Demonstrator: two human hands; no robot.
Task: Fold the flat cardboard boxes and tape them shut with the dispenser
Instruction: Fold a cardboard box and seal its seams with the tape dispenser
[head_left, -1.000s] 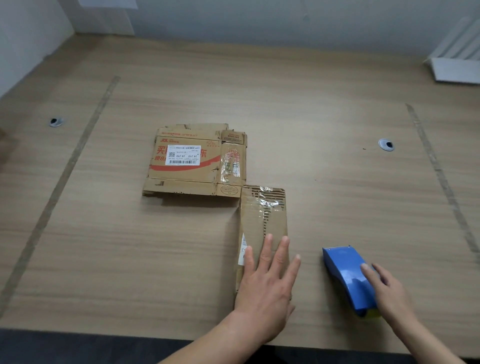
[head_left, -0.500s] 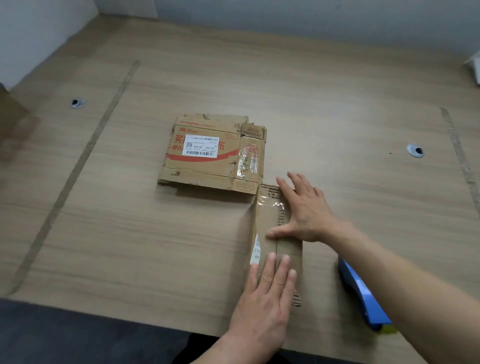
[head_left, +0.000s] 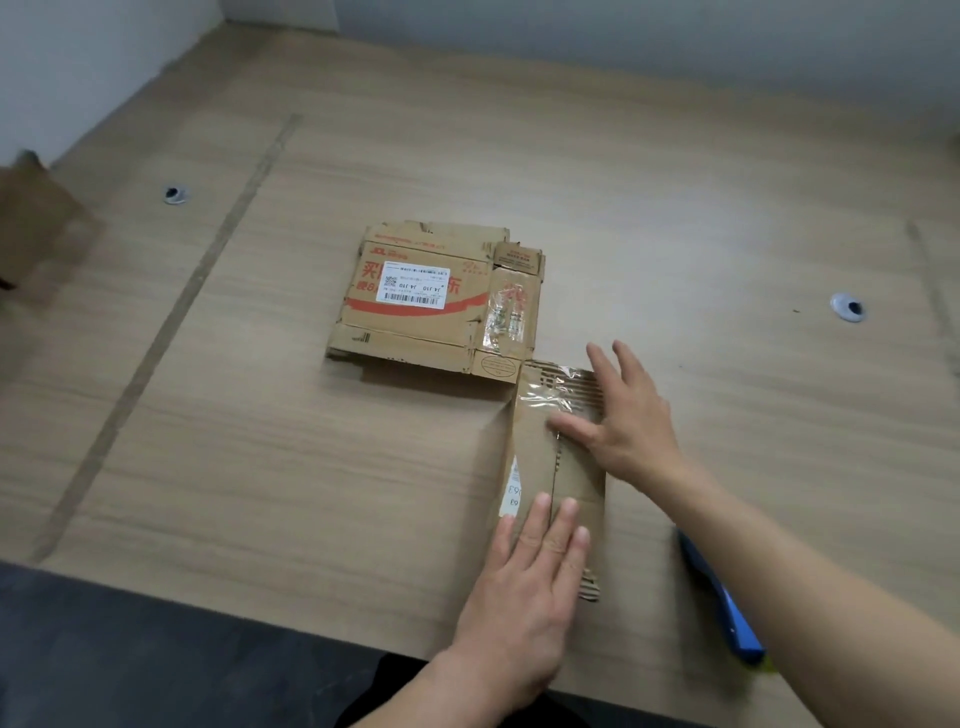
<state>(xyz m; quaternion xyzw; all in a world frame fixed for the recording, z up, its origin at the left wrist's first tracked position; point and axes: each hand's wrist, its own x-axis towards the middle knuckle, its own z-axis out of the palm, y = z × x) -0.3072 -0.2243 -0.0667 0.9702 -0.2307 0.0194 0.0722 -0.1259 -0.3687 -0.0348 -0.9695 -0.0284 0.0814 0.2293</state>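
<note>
Now, head view only: small flat box (head_left: 558, 467) lying lengthwise on the counter (head_left: 260, 467), near and right of centre, its far end touching the near right corner of the larger flattened box (head_left: 436, 301). Left hand (head_left: 524, 587) flat on the near end, fingers straight, pinning rather than gripping. Right hand (head_left: 618, 415) spread over the far taped end, fingers straight, holding nothing. Tape dispenser (head_left: 727, 613) resting near the counter's right near edge, partly hidden behind the right forearm, untouched.

Probably the step in hand: opening the small box out of flat. Best done by keeping the near end pinned, hooking right fingertips under the right long edge, and lifting so the creases square up rather than buckle. Old tape at the far end looks wrinkled, perhaps loose; worth pressing down or peeling first. Dispenser best left within easy right reach for sealing.
</note>
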